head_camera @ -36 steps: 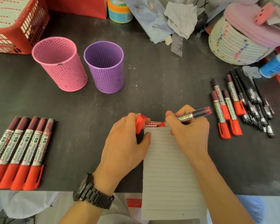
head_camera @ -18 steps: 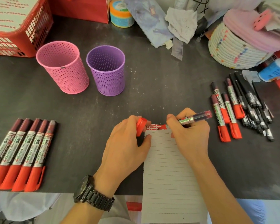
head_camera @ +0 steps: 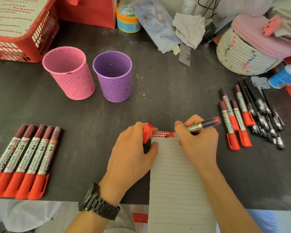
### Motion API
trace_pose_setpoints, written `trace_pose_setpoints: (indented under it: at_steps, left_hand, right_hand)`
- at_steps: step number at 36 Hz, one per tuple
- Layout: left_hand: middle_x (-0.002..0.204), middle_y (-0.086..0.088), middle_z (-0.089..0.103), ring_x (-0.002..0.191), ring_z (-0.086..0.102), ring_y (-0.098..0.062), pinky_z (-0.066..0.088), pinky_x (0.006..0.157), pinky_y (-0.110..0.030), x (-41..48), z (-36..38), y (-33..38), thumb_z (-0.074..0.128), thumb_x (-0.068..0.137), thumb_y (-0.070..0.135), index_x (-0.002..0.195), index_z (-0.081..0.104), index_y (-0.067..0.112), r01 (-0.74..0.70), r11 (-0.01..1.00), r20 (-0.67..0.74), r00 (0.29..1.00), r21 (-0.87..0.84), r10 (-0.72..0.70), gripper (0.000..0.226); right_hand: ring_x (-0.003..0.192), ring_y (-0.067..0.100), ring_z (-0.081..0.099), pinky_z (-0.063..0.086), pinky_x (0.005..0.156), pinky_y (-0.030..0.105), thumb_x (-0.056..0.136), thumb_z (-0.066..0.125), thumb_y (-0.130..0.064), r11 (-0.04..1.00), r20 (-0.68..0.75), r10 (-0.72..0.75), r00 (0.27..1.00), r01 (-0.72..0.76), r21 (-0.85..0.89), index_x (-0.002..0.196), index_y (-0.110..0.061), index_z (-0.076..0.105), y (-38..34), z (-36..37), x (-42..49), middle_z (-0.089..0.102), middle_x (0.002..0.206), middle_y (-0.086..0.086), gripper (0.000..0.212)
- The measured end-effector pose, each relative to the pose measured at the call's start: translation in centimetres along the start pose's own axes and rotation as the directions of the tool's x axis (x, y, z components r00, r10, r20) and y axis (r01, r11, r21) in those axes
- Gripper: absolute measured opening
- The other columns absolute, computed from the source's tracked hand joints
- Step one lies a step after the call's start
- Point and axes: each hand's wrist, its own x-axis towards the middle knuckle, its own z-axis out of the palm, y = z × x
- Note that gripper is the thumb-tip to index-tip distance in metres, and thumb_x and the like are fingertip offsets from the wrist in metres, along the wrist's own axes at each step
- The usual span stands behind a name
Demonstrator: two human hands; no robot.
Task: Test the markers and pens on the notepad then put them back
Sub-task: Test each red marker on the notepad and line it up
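Observation:
A lined notepad lies at the table's near edge, with a row of red marks along its top. My right hand grips an uncapped red marker, its tip touching the pad's top line. My left hand holds the red cap and rests on the pad's left edge. Several capped red markers lie in a row at the left. More red markers and black pens lie at the right. A pink cup and a purple cup stand empty behind.
A red basket stands at the back left beside a red box. A tub, a cloth and a woven white basket crowd the back. A glue bottle lies at the far right.
The marker tip has edged slightly along the top line of the pad, adding to the red marks. Both hands stay in place; the view has tilted a little.

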Motion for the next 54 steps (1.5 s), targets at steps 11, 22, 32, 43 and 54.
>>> trace_pose_setpoints:
  at_steps: [11, 22, 32, 43, 54]
  left_hand:
    - [0.099, 0.049, 0.037, 0.097, 0.036, 0.029, 0.026, 0.074, -0.004, 0.0, 0.0, -0.1, 0.056, 0.081, 0.057, 0.115, 0.050, 0.044, 0.004, 1.000, 0.000, 1.000, 0.001, -0.004, 0.037]
    - [0.101, 0.046, 0.040, 0.096, 0.038, 0.024, 0.027, 0.075, -0.004, -0.1, -0.1, 0.1, 0.054, 0.080, 0.059, 0.115, 0.049, 0.046, 0.017, 1.000, 0.011, 1.000, -0.003, -0.017, 0.038]
    - [0.104, 0.039, 0.044, 0.093, 0.042, 0.018, 0.026, 0.074, -0.004, 0.0, -0.2, 0.3, 0.059, 0.082, 0.055, 0.112, 0.048, 0.045, 0.044, 0.999, 0.040, 0.998, -0.002, -0.044, 0.033]
    - [0.111, 0.033, 0.053, 0.100, 0.048, 0.005, 0.031, 0.076, -0.006, -0.1, -0.4, 0.3, 0.059, 0.087, 0.054, 0.107, 0.044, 0.048, 0.014, 1.000, 0.057, 0.998, 0.015, -0.015, 0.026]
    - [0.086, 0.023, 0.052, 0.088, 0.052, -0.004, 0.038, 0.070, -0.017, -1.4, -1.2, 1.0, 0.023, 0.099, 0.064, 0.091, 0.047, 0.041, -0.160, 0.986, -0.069, 0.985, -0.048, 0.157, 0.034]
  right_hand:
    - [0.045, 0.005, 0.056, 0.046, 0.049, 0.013, 0.088, 0.071, -0.015, 0.999, -0.025, -0.031, 0.999, 0.031, 0.027, 0.060, -0.021, 0.055, 0.3, -0.1, 0.0, 0.061, 0.049, -0.004, 0.032]
    - [0.045, 0.004, 0.059, 0.046, 0.050, 0.009, 0.086, 0.073, -0.018, 0.999, -0.004, -0.034, 0.999, 0.034, 0.036, 0.060, -0.021, 0.059, 0.3, 0.0, -0.2, 0.062, 0.049, -0.005, 0.030]
    - [0.044, 0.004, 0.054, 0.047, 0.052, 0.015, 0.088, 0.071, -0.016, 0.990, -0.042, -0.023, 0.999, 0.029, 0.139, 0.061, -0.020, 0.055, 0.7, -0.6, 0.1, 0.059, 0.047, -0.003, 0.031]
    - [0.050, 0.020, 0.054, 0.042, 0.046, 0.026, 0.097, 0.053, -0.027, 0.808, 0.093, 0.032, 0.995, -0.080, 0.584, 0.088, -0.010, 0.069, -1.5, -2.9, -0.2, 0.066, 0.067, 0.011, 0.025]
    - [0.043, 0.021, 0.051, 0.040, 0.043, 0.023, 0.092, 0.059, -0.018, 0.776, 0.030, 0.088, 0.996, -0.087, 0.624, 0.071, -0.023, 0.064, 0.3, -4.0, -3.4, 0.067, 0.063, 0.018, 0.022]
